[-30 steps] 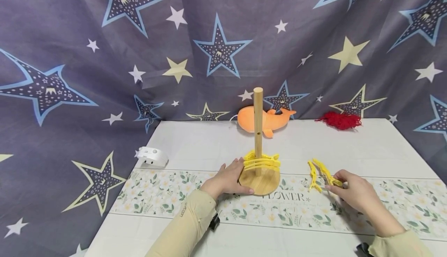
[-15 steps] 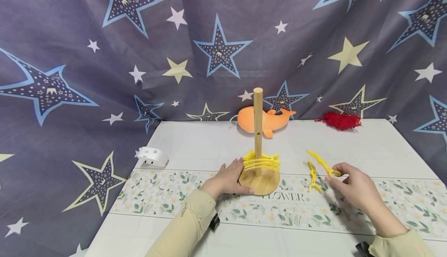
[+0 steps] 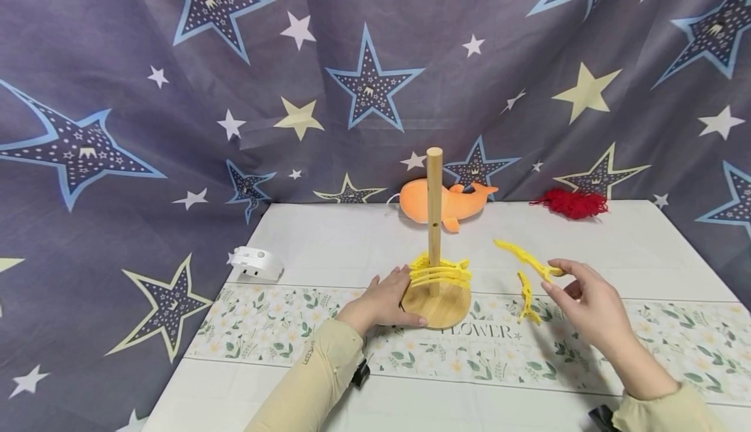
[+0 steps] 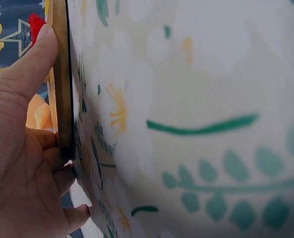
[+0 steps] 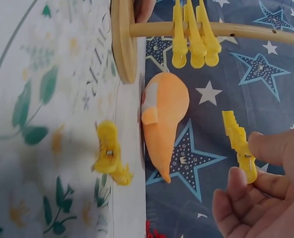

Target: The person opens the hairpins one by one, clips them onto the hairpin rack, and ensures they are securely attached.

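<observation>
My left hand (image 3: 384,300) holds the round base of a wooden stand (image 3: 435,223), thumb at its front edge and fingers round the left side. Several yellow hair clips (image 3: 441,273) are clamped across the lower part of the upright post. Above the table, my right hand (image 3: 592,302) pinches the tail end of another yellow hair clip (image 5: 240,145) between thumb and fingers. Its long jaws point left, toward the post. Another yellow clip (image 3: 526,298) lies on the table between the stand and my right hand.
An orange whale plush (image 3: 469,205) lies behind the stand. At the back right is a bundle of red yarn (image 3: 570,203); a white device (image 3: 255,263) sits at the left edge. A star-patterned curtain (image 3: 364,158) hangs behind the table.
My right hand has lifted its yellow hair clip off the table and moved it up and left, past the lying clip. The left hand and the stand have stayed still.
</observation>
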The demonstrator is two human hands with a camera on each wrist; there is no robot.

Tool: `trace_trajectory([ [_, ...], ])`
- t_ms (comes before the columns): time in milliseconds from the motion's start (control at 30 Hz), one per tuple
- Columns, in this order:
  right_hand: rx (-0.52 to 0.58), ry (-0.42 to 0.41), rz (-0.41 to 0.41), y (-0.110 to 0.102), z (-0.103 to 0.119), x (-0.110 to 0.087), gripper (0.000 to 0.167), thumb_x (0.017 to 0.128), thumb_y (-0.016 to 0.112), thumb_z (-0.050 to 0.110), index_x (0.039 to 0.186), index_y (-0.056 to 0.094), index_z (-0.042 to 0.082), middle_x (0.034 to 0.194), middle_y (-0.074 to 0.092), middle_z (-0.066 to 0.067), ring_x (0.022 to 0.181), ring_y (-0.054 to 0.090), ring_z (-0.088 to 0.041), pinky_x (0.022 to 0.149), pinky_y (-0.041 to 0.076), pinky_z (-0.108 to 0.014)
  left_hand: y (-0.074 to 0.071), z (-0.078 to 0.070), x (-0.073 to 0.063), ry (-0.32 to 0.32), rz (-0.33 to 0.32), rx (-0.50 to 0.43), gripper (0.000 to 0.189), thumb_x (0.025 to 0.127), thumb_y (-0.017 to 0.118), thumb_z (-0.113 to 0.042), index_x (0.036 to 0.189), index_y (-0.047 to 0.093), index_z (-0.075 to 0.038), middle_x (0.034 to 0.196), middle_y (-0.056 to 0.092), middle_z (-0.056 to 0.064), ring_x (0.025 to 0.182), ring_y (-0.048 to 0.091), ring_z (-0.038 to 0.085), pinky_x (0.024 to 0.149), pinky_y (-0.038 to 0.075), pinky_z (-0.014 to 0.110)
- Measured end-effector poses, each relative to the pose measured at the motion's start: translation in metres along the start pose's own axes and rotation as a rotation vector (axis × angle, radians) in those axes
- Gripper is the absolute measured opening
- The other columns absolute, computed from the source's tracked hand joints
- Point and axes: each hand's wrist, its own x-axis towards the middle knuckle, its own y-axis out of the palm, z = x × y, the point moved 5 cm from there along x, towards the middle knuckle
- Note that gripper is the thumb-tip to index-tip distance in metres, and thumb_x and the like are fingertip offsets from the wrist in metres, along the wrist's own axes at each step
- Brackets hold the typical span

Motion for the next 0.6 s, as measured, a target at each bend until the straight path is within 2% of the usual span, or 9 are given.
trace_trajectory([
  [233, 0.114, -0.011, -0.035, 0.003, 0.010, 0.003, 0.042, 0.092, 0.070, 0.018, 0.130, 0.058, 0.003, 0.109, 0.061, -0.015, 0.064, 0.053, -0.004, 0.046, 0.042, -0.023, 0.001, 0.002, 0.001, -0.007, 0.002, 0.011, 0.113, 0.077, 0.069, -0.067, 0.157, 0.013, -0.009, 0.163, 0.012, 0.005, 0.149, 0.011, 0.020, 0.119, 0.007, 0.049],
  [400, 0.185, -0.024, -0.042, 0.009, 0.017, 0.003, 0.036, 0.091, 0.070, 0.013, 0.125, 0.062, 0.006, 0.089, 0.062, -0.009, 0.061, 0.053, -0.008, 0.045, 0.041, -0.023, 0.001, 0.001, 0.000, -0.001, 0.005, 0.002, 0.113, 0.077, 0.069, -0.066, 0.157, 0.014, -0.009, 0.163, 0.013, 0.006, 0.149, 0.011, 0.021, 0.119, 0.007, 0.050],
  [600, 0.201, -0.072, -0.014, 0.015, 0.029, 0.005, 0.032, 0.092, 0.068, 0.010, 0.124, 0.063, 0.009, 0.080, 0.063, -0.004, 0.057, 0.054, -0.010, 0.042, 0.041, -0.025, 0.000, 0.001, 0.000, -0.002, 0.005, 0.000, 0.113, 0.077, 0.070, -0.066, 0.157, 0.014, -0.008, 0.163, 0.013, 0.006, 0.149, 0.011, 0.021, 0.119, 0.007, 0.050],
])
